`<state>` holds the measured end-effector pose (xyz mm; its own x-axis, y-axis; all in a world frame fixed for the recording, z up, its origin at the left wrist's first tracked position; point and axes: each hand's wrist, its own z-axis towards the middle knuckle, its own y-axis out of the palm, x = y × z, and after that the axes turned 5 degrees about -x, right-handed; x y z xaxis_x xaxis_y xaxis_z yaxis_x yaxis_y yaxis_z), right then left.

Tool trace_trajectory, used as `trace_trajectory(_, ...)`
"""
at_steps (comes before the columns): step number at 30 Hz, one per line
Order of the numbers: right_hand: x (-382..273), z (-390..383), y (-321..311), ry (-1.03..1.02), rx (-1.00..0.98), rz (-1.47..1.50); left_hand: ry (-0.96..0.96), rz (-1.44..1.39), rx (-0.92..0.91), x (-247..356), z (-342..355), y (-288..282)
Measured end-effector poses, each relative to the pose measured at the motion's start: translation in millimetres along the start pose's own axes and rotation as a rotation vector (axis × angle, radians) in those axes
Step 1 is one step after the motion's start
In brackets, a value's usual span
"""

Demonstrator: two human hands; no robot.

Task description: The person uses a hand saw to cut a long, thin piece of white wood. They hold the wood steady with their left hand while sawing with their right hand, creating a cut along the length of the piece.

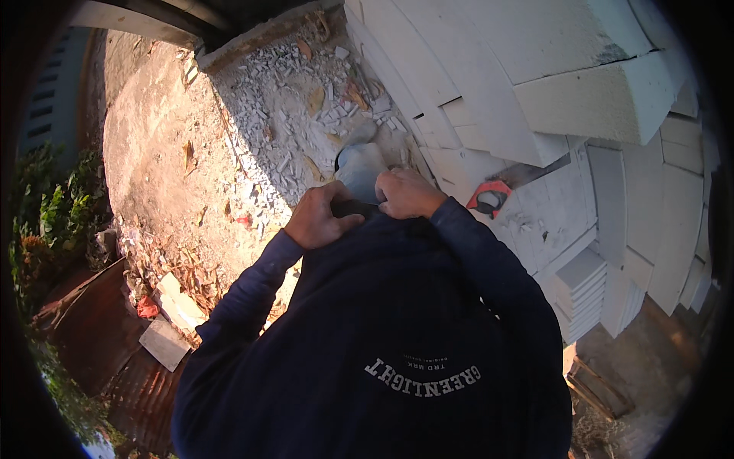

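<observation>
At my waist, my left hand (325, 214) is closed on the hem of my dark navy shirt (382, 283), thumb pointing inward. My right hand (405, 191) grips the same hem a little to the right, fingers curled. Below the hands shows a light blue-grey trouser leg (359, 168), dusty and standing on the ground. A red object (482, 199) with a dark grey middle, perhaps a tool's handle, lies on the pale blocks to the right of my right hand, apart from it.
Large white blocks (573, 99) are stacked along the right. White rubble (306, 84) and dry leaves cover the shaded ground ahead. Sunlit dirt (153, 153), plants (53, 214) and rusty metal sheets (138, 390) are on the left. A wooden frame (596, 382) lies at lower right.
</observation>
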<state>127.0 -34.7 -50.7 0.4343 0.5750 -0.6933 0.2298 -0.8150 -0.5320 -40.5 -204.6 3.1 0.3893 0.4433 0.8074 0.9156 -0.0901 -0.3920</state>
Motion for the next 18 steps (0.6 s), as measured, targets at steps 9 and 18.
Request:
trace_trajectory(9,-21,0,-10,0.012,0.157,0.096,0.077,0.152,0.147,3,27,31)
trace_trajectory(18,-16,3,-1,-0.072,0.297,0.168,0.161,0.212,0.017,-46,71,39)
